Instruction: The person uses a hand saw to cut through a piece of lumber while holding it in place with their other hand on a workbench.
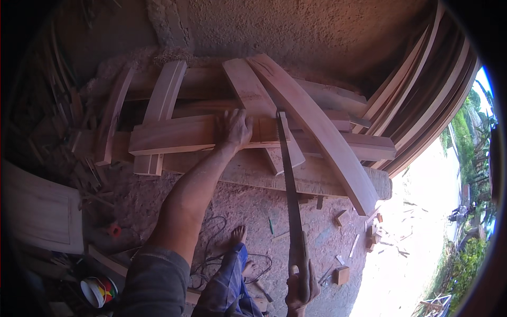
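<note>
My left hand (236, 128) is closed over a short, thick wooden beam (171, 133) lying crosswise on other boards. My right hand (302, 293), low in the view, grips the handle of a long handsaw (289, 195). The blade runs away from me and crosses the beam to the right of my left hand, near a dark line on the wood. Under the beam lie upright-running planks (165, 84) and another slanting board (248, 90). A long curved board (317, 127) slants down just right of the blade.
The pieces rest on a rough plank bench (243, 177). Stacked long boards (428, 95) lean at the right beside a bright opening with plants. A panel (39, 211), white bucket (92, 290), cord, offcuts (342, 273) and my bare feet (238, 235) are below.
</note>
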### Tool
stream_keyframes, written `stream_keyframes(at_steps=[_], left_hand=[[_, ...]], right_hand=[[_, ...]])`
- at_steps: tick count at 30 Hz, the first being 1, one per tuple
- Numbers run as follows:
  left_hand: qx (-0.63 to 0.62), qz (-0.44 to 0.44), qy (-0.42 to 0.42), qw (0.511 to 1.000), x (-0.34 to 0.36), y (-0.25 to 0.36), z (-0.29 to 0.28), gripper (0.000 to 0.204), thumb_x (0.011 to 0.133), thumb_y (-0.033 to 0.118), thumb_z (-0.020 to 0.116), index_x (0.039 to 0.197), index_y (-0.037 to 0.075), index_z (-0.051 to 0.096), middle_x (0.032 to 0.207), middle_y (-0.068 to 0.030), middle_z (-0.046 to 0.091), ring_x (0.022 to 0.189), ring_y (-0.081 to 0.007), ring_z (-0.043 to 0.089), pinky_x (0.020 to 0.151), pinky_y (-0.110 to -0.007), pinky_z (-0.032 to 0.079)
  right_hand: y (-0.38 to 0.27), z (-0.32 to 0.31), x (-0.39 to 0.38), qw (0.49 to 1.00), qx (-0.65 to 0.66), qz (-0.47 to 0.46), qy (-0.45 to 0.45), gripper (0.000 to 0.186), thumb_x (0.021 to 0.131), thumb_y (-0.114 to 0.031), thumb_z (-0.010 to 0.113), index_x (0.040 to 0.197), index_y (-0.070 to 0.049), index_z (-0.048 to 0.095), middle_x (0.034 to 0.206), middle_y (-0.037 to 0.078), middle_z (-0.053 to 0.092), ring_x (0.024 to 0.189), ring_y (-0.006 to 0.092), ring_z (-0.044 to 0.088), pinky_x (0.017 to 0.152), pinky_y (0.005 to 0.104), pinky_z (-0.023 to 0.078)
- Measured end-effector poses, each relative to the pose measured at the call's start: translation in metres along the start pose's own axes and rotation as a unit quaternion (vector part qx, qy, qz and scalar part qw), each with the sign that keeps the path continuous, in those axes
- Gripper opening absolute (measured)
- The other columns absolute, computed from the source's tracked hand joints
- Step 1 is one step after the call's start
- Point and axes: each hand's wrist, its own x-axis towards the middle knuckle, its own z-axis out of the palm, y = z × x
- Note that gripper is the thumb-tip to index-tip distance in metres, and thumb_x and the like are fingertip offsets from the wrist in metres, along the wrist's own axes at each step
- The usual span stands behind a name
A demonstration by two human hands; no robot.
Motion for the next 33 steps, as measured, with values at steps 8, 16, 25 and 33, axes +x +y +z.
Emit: stream_keyframes(at_steps=[8, 16, 25, 33], left_hand=[[0.007, 0.014, 0.004, 1.0, 0.003, 0.006, -0.007, 0.03, 0.1, 0.037, 0.051, 0.109, 0.01, 0.063, 0.114, -0.0104, 0.065, 0.113, -0.0335, 0.058, 0.101, -0.056, 0.04], [-0.016, 0.013, -0.013, 1.0, 0.001, 0.005, -0.008, 0.029, 0.1, 0.036, 0.053, 0.109, 0.01, 0.063, 0.115, -0.0109, 0.065, 0.114, -0.0344, 0.058, 0.1, -0.058, 0.04], [-0.01, 0.015, -0.008, 1.0, 0.007, 0.005, -0.009, 0.03, 0.101, 0.036, 0.051, 0.113, 0.01, 0.063, 0.117, -0.0099, 0.064, 0.118, -0.0339, 0.056, 0.105, -0.06, 0.037], [-0.023, 0.003, -0.039, 0.999, 0.003, 0.012, -0.011, 0.032, 0.102, 0.036, 0.05, 0.115, 0.01, 0.062, 0.121, -0.0094, 0.064, 0.12, -0.034, 0.055, 0.106, -0.061, 0.037]], right_hand=[[-0.011, 0.04, 0.077, 0.996, 0.085, 0.041, 0.001, 0.05, 0.091, -0.012, 0.071, 0.138, 0.002, 0.059, 0.11, 0.019, 0.069, 0.079, 0.0299, 0.071, 0.068, 0.0373, 0.055], [0.007, 0.005, -0.014, 1.0, 0.016, -0.013, 0.005, 0.047, 0.091, -0.009, 0.066, 0.138, -0.001, 0.062, 0.122, 0.021, 0.071, 0.075, 0.0228, 0.07, 0.063, 0.0333, 0.056], [-0.006, 0.066, 0.114, 0.988, 0.142, -0.023, 0.046, 0.051, 0.088, -0.001, 0.066, 0.138, -0.001, 0.06, 0.126, 0.021, 0.069, 0.091, 0.029, 0.074, 0.071, 0.0339, 0.057], [0.013, 0.02, -0.001, 1.0, 0.029, -0.011, -0.003, 0.047, 0.091, -0.011, 0.065, 0.137, -0.002, 0.062, 0.122, 0.023, 0.07, 0.087, 0.0345, 0.075, 0.069, 0.039, 0.058]])
